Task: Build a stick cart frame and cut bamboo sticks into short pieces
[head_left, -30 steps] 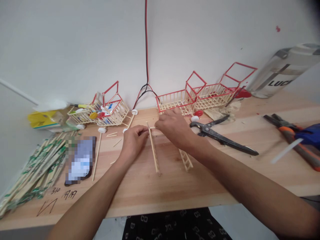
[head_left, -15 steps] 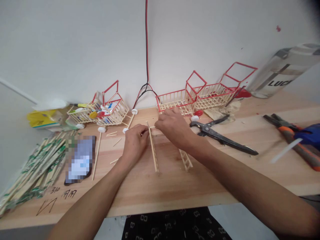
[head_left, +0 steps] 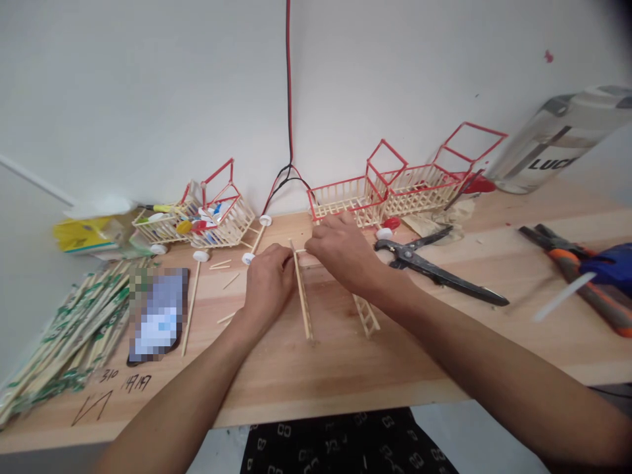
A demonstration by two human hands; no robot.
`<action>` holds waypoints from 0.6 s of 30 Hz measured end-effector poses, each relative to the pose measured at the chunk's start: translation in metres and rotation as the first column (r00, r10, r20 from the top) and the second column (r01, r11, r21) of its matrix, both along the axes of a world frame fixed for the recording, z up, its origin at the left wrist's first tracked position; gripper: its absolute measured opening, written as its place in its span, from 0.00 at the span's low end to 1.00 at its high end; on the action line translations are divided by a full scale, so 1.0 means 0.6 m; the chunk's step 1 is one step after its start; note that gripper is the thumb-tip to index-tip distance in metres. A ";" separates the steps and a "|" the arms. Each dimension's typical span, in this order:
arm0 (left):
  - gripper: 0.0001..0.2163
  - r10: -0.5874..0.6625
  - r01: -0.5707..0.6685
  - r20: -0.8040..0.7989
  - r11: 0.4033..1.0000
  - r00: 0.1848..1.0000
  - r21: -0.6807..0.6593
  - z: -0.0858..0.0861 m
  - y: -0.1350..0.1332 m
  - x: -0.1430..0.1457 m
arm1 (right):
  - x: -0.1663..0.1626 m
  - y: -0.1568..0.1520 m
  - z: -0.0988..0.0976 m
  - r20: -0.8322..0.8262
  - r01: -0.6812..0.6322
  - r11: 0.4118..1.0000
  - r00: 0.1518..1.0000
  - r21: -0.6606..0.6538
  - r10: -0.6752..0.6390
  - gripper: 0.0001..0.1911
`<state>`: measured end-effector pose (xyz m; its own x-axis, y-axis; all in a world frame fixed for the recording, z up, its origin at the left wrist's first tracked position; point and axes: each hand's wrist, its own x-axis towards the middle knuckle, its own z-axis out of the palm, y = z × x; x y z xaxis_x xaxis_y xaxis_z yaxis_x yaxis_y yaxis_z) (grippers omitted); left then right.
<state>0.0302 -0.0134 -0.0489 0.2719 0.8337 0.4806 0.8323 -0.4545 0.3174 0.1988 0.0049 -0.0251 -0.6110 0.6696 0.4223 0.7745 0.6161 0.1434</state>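
Observation:
My left hand point(head_left: 267, 282) is closed in a pinch at the far end of a long bamboo stick point(head_left: 303, 296) that lies on the wooden table point(head_left: 345, 368). My right hand point(head_left: 340, 253) is also closed, pinching a short stick piece point(head_left: 299, 251) against the top of that long stick. A small ladder-like stick frame point(head_left: 366, 316) lies under my right wrist. Both hands meet at the stick's far end, almost touching.
Black shears point(head_left: 434, 270) lie right of my right hand. Orange-handled pliers point(head_left: 577, 270) and a blue tool are at far right. Red-and-bamboo basket models point(head_left: 395, 187) and a small cart point(head_left: 207, 220) stand by the wall. Wrapped chopsticks point(head_left: 64, 336) and a phone point(head_left: 158, 316) lie left.
My left hand has shifted slightly right, closer to the long stick. Otherwise nothing has visibly moved.

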 end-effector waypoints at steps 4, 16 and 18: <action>0.10 0.012 -0.012 -0.029 1.000 1.000 0.001 0.000 0.000 0.000 | -0.001 0.000 0.001 0.003 0.004 1.000 1.000 -0.010 -0.004 0.08; 0.10 0.010 -0.009 -0.034 1.000 0.999 0.013 -0.001 0.000 0.002 | -0.003 0.000 0.001 0.017 0.011 1.000 1.000 -0.008 -0.011 0.08; 0.10 0.005 -0.004 -0.028 1.000 1.000 0.012 0.000 0.001 0.002 | -0.003 0.000 0.001 0.019 0.009 1.000 1.000 -0.009 -0.009 0.08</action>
<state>0.0316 -0.0131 -0.0490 0.2819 0.8290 0.4829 0.8428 -0.4545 0.2882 0.1968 0.0048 -0.0242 -0.6129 0.6789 0.4044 0.7771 0.6106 0.1527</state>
